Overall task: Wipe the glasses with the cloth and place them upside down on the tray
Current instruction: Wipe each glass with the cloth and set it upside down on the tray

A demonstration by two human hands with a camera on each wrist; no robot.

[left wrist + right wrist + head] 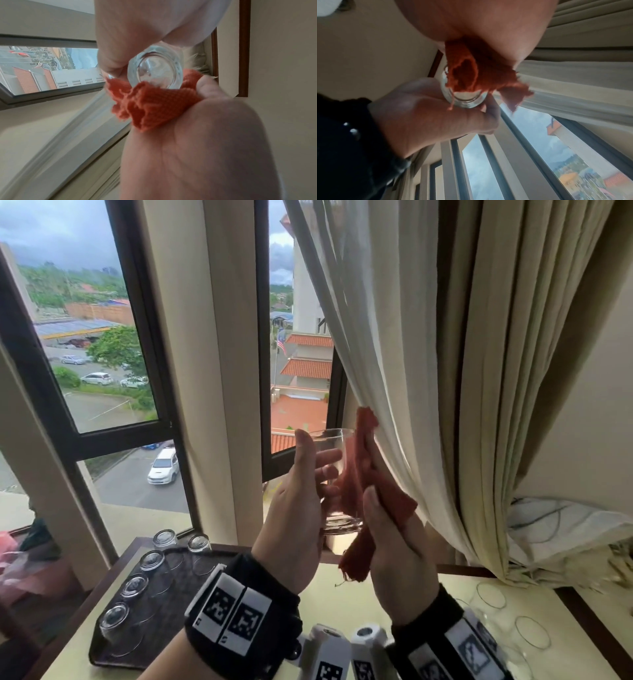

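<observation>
A person's left hand (291,508) gripped a glass (337,474) upright at chest height before the window, steadying it so the right hand (394,546), fingers curled round an orange cloth (356,487), could rub its wall. Wiped glasses (150,561) stood inverted on the tray (102,655), apparently to drain.

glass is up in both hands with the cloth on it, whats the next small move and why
Probably turn the glass a little in the left hand so the cloth, pressed on by the right hand, reaches a fresh side. It is held upright, mid-wipe; five glasses already stand inverted on the tray.
</observation>
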